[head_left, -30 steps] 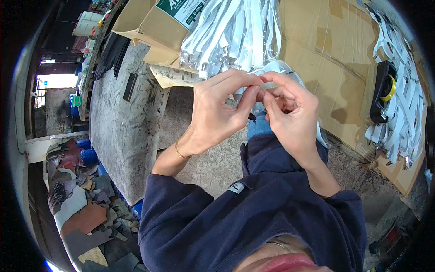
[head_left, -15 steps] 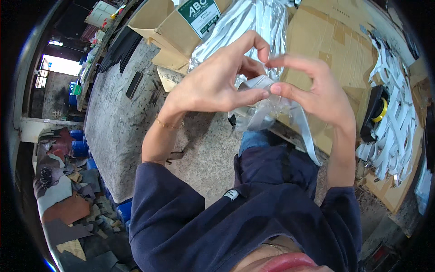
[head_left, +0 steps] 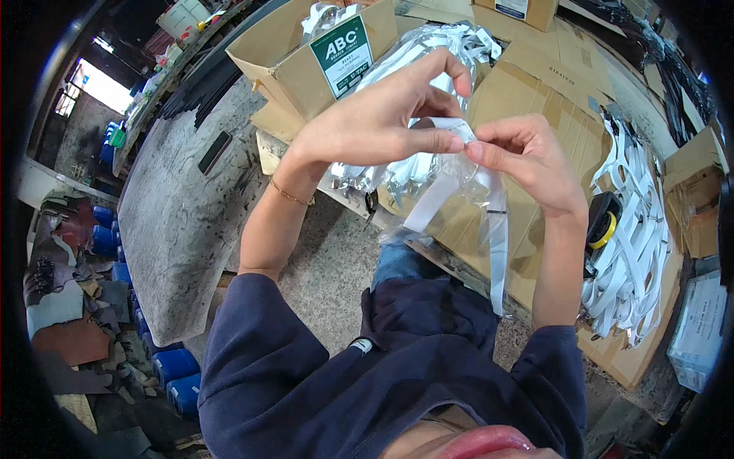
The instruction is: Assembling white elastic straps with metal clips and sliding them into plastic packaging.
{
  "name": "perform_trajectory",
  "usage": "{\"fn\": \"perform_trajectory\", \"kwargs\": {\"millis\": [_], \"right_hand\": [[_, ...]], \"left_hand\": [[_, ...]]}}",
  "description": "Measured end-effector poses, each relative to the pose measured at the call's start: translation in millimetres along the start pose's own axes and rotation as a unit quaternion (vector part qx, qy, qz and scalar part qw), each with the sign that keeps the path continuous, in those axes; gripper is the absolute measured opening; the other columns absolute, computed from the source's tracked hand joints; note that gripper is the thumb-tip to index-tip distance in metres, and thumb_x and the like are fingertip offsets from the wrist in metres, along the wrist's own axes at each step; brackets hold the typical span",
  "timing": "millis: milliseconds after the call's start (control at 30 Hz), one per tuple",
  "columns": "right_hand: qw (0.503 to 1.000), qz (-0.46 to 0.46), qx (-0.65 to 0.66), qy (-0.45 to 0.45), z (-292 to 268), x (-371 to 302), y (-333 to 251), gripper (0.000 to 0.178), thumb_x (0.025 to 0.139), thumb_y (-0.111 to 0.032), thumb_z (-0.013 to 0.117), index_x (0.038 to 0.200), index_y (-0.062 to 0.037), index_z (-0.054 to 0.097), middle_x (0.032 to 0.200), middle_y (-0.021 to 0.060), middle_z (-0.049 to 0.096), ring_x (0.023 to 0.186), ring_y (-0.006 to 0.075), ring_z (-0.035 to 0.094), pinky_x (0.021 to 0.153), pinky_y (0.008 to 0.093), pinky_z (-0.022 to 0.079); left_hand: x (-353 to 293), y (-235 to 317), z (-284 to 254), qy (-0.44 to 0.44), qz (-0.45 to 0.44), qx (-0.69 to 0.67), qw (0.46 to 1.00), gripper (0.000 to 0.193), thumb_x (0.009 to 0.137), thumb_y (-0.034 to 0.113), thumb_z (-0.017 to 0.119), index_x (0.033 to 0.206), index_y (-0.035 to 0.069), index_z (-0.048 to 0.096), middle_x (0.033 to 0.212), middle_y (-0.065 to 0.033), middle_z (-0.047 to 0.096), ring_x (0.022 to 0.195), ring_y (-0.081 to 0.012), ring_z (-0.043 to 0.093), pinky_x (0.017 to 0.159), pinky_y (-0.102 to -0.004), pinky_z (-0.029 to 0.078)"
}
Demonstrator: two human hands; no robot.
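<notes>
My left hand (head_left: 382, 122) and my right hand (head_left: 539, 161) meet above the table, thumb tips nearly touching. Both pinch a white strap (head_left: 433, 202) at its folded top, together with thin clear plastic, seemingly a bag (head_left: 459, 170). The strap's two ends hang below my fingers; one long end (head_left: 497, 245) drops near my right wrist. Behind my hands lies a pile of white straps (head_left: 413, 57) in clear wrapping. More loose white straps (head_left: 631, 252) are heaped to the right, beside a black tape dispenser with a yellow core (head_left: 604, 222).
Flattened cardboard (head_left: 527, 99) covers the table. An open cardboard box (head_left: 264, 65) with a green label stands behind my left hand. A dark phone (head_left: 215, 153) rests on a grey board (head_left: 183, 229) at left. Blue containers (head_left: 174, 367) and leather-like scraps (head_left: 73, 340) lie at lower left.
My right fingers have closed from an arch into a pinch by the left thumb. The strap's hanging ends show more plainly below my hands. The whole view has shifted slightly.
</notes>
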State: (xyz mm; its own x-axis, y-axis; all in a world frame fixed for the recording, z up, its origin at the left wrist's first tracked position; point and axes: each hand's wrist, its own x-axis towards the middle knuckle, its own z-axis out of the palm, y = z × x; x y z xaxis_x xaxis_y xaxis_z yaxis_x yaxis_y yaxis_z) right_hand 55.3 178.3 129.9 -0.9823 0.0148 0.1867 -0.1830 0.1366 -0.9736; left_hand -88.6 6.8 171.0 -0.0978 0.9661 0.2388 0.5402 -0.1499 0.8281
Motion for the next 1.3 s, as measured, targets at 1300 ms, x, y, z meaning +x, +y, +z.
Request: {"fn": "perform_trajectory", "kwargs": {"millis": [1300], "right_hand": [[0.954, -0.107, -0.014, 0.281, 33, -22, 13, 0.012, 0.084, -0.007, 0.069, 0.083, 0.005, 0.068, 0.068, -0.0054, 0.055, 0.063, 0.0017, 0.042, 0.054, 0.0193, 0.032]], "left_hand": [[-10, -10, 102, 0.45, -0.062, -0.214, 0.865, 0.015, 0.081, 0.004, 0.07, 0.094, -0.005, 0.07, 0.082, -0.0094, 0.067, 0.073, -0.0103, 0.059, 0.068, -0.0243, 0.048]]}}
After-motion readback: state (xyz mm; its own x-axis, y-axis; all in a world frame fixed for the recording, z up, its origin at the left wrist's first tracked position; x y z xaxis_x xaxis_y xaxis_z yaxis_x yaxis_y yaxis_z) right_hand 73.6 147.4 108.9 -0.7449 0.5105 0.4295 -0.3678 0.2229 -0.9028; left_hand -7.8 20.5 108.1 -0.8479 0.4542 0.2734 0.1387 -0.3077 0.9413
